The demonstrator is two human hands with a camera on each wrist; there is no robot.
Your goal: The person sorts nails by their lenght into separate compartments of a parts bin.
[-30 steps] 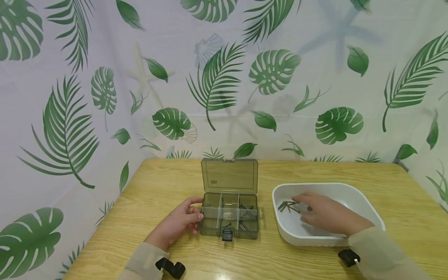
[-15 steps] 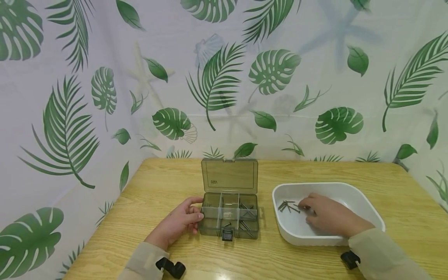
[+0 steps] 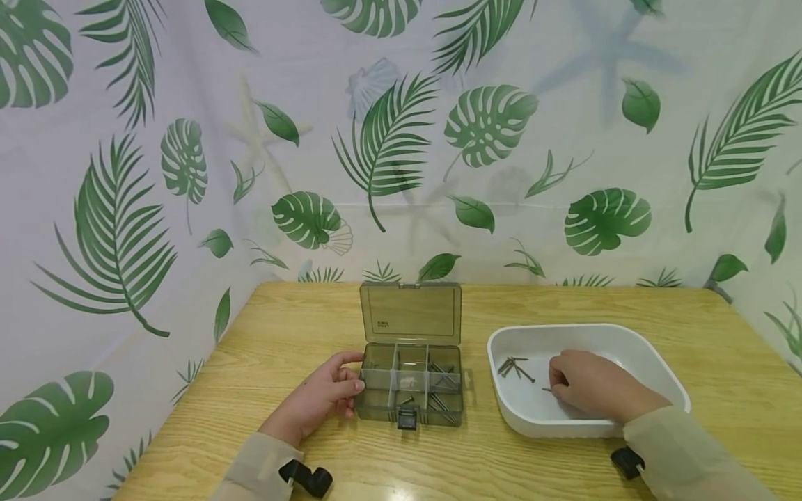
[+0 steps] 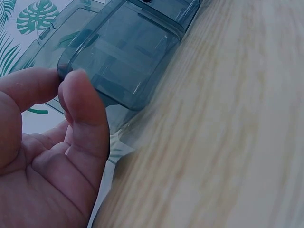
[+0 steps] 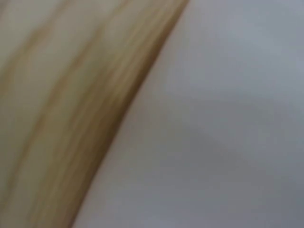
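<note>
A smoky see-through compartment box (image 3: 410, 383) stands on the table with its lid (image 3: 410, 313) raised at the back. Dark screws (image 3: 442, 407) lie in its right compartments and in the front middle one. My left hand (image 3: 326, 390) holds the box at its left edge; the left wrist view has thumb (image 4: 83, 95) and index finger at a corner. Inside a white tub (image 3: 514, 423), my right hand (image 3: 592, 383) pinches a screw, whose thin end (image 3: 547, 390) pokes out at the fingertips. More screws (image 3: 514, 367) lie loose at the tub's left side.
Both things stand on a wood-grain table (image 3: 301, 313), the tub to the right of the box. Behind rises a leaf-printed cloth (image 3: 413, 139). The right wrist view is a blur of white tub wall (image 5: 213, 142) and wood.
My right hand has drawn slightly right, away from the loose screws, its fingers closing in and a screw end now showing at them. My left hand and the box stay put.
</note>
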